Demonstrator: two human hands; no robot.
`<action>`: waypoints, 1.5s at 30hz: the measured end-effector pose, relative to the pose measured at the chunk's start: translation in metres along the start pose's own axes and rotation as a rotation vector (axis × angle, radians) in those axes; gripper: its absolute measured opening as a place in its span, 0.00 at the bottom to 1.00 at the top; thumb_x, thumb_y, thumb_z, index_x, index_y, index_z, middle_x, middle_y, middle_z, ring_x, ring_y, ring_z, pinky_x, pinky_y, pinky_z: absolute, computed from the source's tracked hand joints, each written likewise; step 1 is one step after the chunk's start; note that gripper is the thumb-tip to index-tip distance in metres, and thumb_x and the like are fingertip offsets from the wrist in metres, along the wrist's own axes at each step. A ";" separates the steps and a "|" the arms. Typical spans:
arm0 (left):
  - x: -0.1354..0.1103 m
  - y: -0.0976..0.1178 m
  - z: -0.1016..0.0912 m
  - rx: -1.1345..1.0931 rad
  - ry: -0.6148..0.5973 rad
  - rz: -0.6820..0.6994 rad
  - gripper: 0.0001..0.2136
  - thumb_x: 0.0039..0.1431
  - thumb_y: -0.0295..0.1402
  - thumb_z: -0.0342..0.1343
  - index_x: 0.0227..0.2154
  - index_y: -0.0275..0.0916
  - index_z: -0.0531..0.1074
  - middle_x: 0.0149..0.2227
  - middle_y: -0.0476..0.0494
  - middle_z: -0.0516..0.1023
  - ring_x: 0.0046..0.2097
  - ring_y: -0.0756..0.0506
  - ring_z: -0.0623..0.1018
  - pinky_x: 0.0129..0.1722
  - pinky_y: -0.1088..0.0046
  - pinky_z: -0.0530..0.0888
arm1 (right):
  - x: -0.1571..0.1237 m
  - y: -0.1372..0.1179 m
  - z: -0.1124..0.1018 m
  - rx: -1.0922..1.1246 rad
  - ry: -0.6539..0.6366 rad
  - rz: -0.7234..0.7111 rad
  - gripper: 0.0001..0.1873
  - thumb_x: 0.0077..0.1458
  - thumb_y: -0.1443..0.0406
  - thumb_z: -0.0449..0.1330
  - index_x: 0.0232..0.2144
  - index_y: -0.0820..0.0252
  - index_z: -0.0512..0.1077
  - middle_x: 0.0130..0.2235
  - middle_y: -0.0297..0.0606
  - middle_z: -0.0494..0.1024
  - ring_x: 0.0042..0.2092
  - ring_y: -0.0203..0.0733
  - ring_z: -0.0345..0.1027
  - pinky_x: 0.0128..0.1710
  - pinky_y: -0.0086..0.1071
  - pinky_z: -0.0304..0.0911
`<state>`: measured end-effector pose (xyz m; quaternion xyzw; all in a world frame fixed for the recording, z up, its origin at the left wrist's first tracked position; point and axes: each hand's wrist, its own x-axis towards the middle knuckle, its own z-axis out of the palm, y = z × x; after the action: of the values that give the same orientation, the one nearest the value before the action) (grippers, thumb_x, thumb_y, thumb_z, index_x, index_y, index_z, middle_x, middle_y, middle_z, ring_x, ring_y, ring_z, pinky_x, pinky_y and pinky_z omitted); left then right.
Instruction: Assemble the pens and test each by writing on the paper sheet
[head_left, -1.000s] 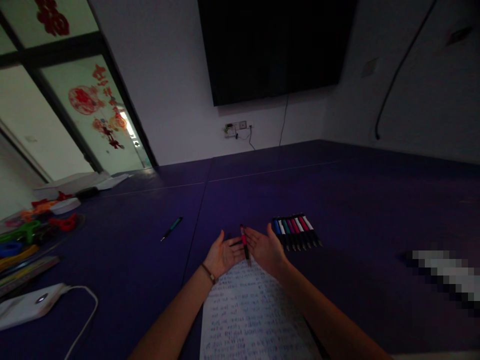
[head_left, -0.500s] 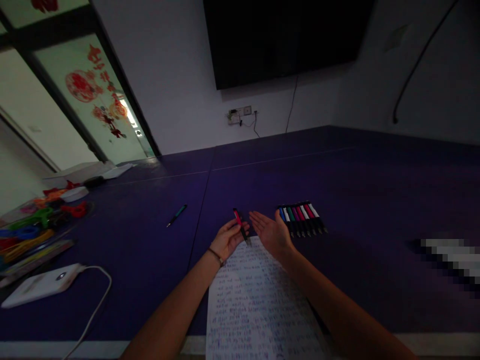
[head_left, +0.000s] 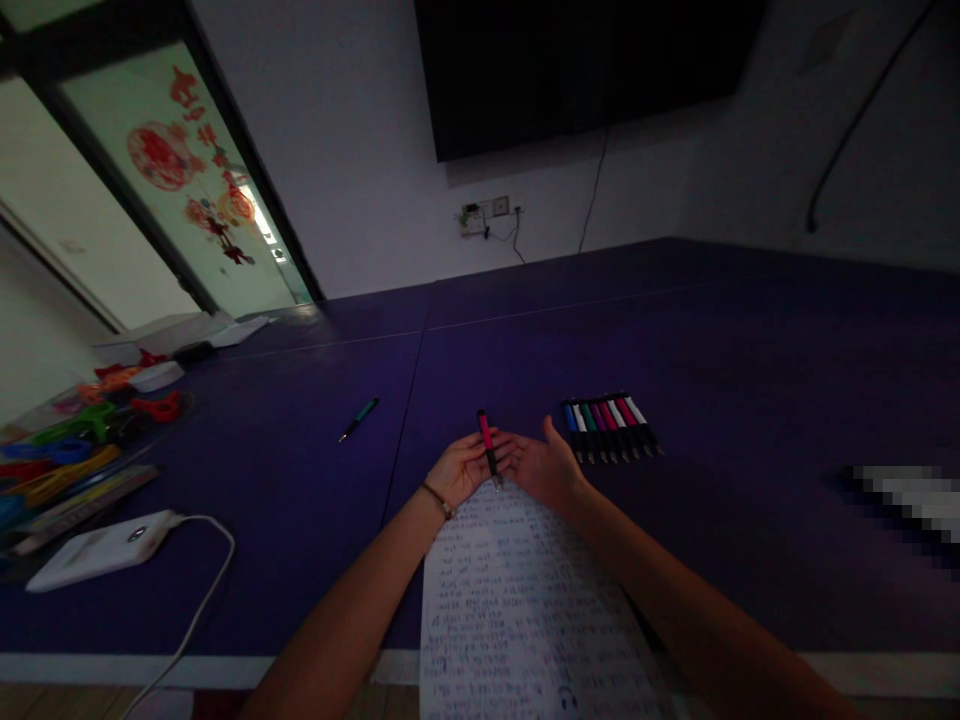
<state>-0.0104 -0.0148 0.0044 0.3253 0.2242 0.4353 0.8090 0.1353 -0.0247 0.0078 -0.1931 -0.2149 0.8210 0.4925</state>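
Between the thumb and fingers of my left hand (head_left: 459, 472) is a pink pen (head_left: 486, 435) with black ends, its tip pointing down toward me. My right hand (head_left: 553, 470) is open, palm turned inward, thumb raised and fingers stretched out to the left hand's fingers beside the pen. Whether its fingertips touch the pen I cannot tell. Under both wrists lies a sheet of paper (head_left: 517, 610) covered in handwriting. Just right of my right hand, a neat row of several colored pens (head_left: 611, 428) lies on the purple table. A lone teal pen (head_left: 359, 418) lies to the left.
At the left stand a white power bank (head_left: 105, 550) with a white cable (head_left: 217, 570), and a pile of colorful scissors (head_left: 94, 420) and other items. A pixelated object (head_left: 911, 500) lies at the right. The purple table (head_left: 720, 330) reaches to the wall, below a dark screen (head_left: 585, 70).
My right hand has moved left, its fingers now meeting my left hand around the pink pen. The pen stands a little more upright. The camera view has shifted slightly.
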 end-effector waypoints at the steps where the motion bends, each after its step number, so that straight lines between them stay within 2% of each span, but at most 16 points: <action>1: 0.000 0.000 0.000 -0.003 0.001 0.002 0.14 0.53 0.19 0.43 0.43 0.29 0.62 0.47 0.32 0.67 0.51 0.40 0.66 0.50 0.59 0.62 | 0.000 0.000 0.000 -0.012 -0.001 -0.002 0.35 0.52 0.47 0.33 0.32 0.66 0.69 0.28 0.42 0.71 0.29 0.38 0.65 0.33 0.32 0.59; 9: 0.000 -0.002 0.003 0.047 0.032 0.020 0.15 0.51 0.18 0.47 0.44 0.31 0.62 0.48 0.33 0.66 0.50 0.41 0.66 0.50 0.61 0.62 | -0.001 -0.001 0.003 -0.040 0.004 -0.020 0.34 0.52 0.46 0.34 0.33 0.65 0.69 0.28 0.42 0.71 0.29 0.39 0.64 0.32 0.33 0.60; 13: 0.001 -0.004 0.004 0.108 0.087 0.031 0.16 0.51 0.19 0.49 0.44 0.32 0.63 0.47 0.36 0.67 0.47 0.43 0.69 0.48 0.65 0.64 | -0.001 -0.002 0.004 0.011 0.092 -0.059 0.32 0.54 0.49 0.33 0.34 0.63 0.69 0.31 0.43 0.72 0.32 0.40 0.65 0.36 0.35 0.60; 18: 0.002 -0.004 0.002 0.066 0.070 0.014 0.13 0.54 0.26 0.46 0.44 0.32 0.64 0.43 0.35 0.70 0.43 0.45 0.72 0.44 0.66 0.66 | 0.001 -0.002 0.000 0.018 0.160 -0.061 0.30 0.54 0.50 0.34 0.33 0.62 0.69 0.29 0.42 0.72 0.31 0.39 0.66 0.36 0.34 0.60; 21: 0.002 -0.003 0.001 0.054 0.054 -0.004 0.13 0.54 0.26 0.46 0.43 0.32 0.65 0.43 0.36 0.70 0.40 0.47 0.73 0.43 0.67 0.67 | 0.000 -0.003 0.000 0.016 0.181 -0.031 0.30 0.55 0.51 0.33 0.34 0.62 0.69 0.28 0.41 0.73 0.33 0.39 0.66 0.38 0.33 0.59; 24: 0.001 -0.004 0.002 0.076 0.059 -0.001 0.13 0.53 0.25 0.48 0.43 0.32 0.66 0.44 0.36 0.69 0.40 0.47 0.72 0.44 0.67 0.66 | -0.001 -0.004 0.004 0.007 0.161 -0.004 0.31 0.55 0.51 0.31 0.36 0.62 0.68 0.28 0.40 0.73 0.36 0.41 0.67 0.40 0.35 0.58; 26: 0.001 -0.005 0.004 0.116 0.109 0.034 0.14 0.51 0.25 0.50 0.43 0.33 0.66 0.42 0.38 0.70 0.39 0.48 0.72 0.44 0.66 0.66 | -0.002 -0.004 0.007 -0.009 0.133 -0.009 0.31 0.55 0.51 0.31 0.36 0.61 0.68 0.29 0.40 0.74 0.37 0.40 0.67 0.41 0.35 0.58; 31: 0.003 -0.010 0.007 0.222 0.250 0.176 0.25 0.43 0.23 0.58 0.47 0.40 0.62 0.34 0.46 0.72 0.33 0.51 0.73 0.37 0.70 0.69 | -0.002 -0.001 0.009 -0.066 0.053 0.028 0.32 0.55 0.52 0.30 0.38 0.62 0.68 0.34 0.40 0.74 0.38 0.39 0.67 0.44 0.34 0.56; 35: 0.003 -0.009 0.007 0.256 0.229 0.195 0.31 0.40 0.23 0.59 0.50 0.47 0.58 0.30 0.50 0.70 0.30 0.52 0.72 0.32 0.74 0.70 | 0.000 0.001 0.006 -0.113 0.006 0.047 0.31 0.54 0.51 0.31 0.40 0.61 0.67 0.40 0.41 0.72 0.42 0.39 0.65 0.47 0.34 0.53; 39: 0.002 -0.006 0.006 0.239 0.189 0.204 0.29 0.39 0.23 0.60 0.48 0.46 0.61 0.29 0.52 0.67 0.29 0.53 0.71 0.31 0.74 0.70 | -0.001 0.001 0.006 -0.134 0.005 0.062 0.32 0.54 0.50 0.31 0.41 0.61 0.66 0.43 0.41 0.70 0.44 0.39 0.63 0.49 0.34 0.51; 45: 0.001 -0.003 0.008 0.240 0.203 0.219 0.28 0.38 0.26 0.60 0.46 0.47 0.61 0.29 0.52 0.65 0.28 0.53 0.70 0.29 0.75 0.70 | -0.003 0.002 0.010 -0.150 0.016 0.072 0.33 0.54 0.50 0.30 0.41 0.62 0.65 0.44 0.43 0.70 0.44 0.40 0.63 0.50 0.34 0.49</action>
<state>-0.0033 -0.0175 0.0075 0.3963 0.3180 0.5214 0.6855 0.1299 -0.0295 0.0149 -0.2439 -0.2649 0.8180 0.4485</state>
